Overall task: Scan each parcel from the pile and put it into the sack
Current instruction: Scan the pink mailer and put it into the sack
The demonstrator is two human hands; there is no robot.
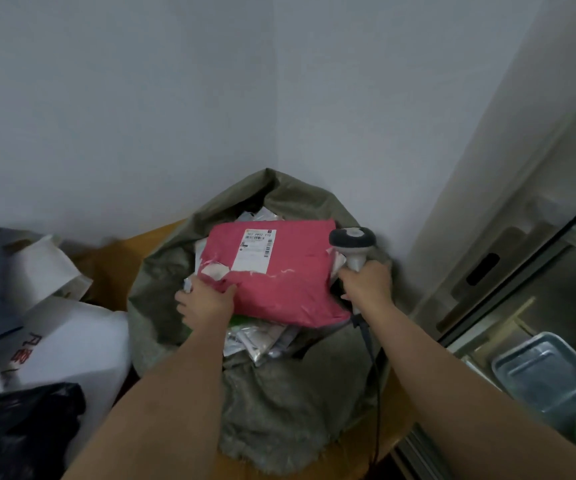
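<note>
Parcel (279, 271) in pink plastic wrap lay across the open mouth of the grey-green sack (272, 393), resting on the silver and white packets (262, 341) already inside. Left hand (206, 301) reached in from the near left, arm extended — its thumb lay on the parcel's top face at the near-left corner, and its fingers curled under the edge, gripping it. Right hand (366, 282) was held just beside the parcel's right edge, closed in a fist round the handle of a grey barcode scanner (352, 247), whose head rose above the hand. A dark cable (373, 368) ran from the scanner's base down toward the near edge along the right forearm.

The parcel was flat and roughly rectangular, with a white shipping label (257, 249) on its far half bearing barcodes and small print; torn white scraps clung to the wrap near the left corner. The label's text was too small to read. The parcel hid most of the sack's contents, and the left fingertips were concealed beneath it. To the left — partly blurred and cut off by the frame — sat white bags (54, 323) with red characters and a black bag (19, 427).
</note>
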